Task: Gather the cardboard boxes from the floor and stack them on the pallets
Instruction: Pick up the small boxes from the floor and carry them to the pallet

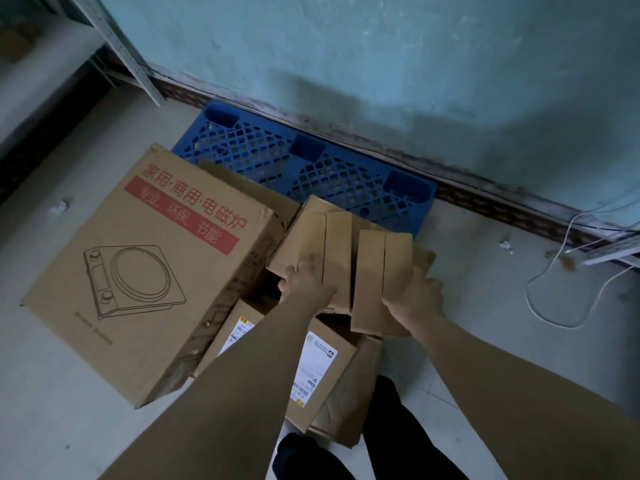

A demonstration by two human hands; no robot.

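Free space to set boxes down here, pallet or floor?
Blue pallet: grid bare along the wall; near edge hidden by the large printed box and the held small boxes. Floor right of the pallet is bare up to the white cable. Crowded: labelled boxes packed against the large printed box.

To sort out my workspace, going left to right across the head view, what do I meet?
Large printed box, left hand, right hand, both gripping the folded cardboard, then white cable.

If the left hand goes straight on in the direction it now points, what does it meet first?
Beyond the small brown cardboard box that the left hand grips, probably the blue plastic lattice pallet; depth is unclear.
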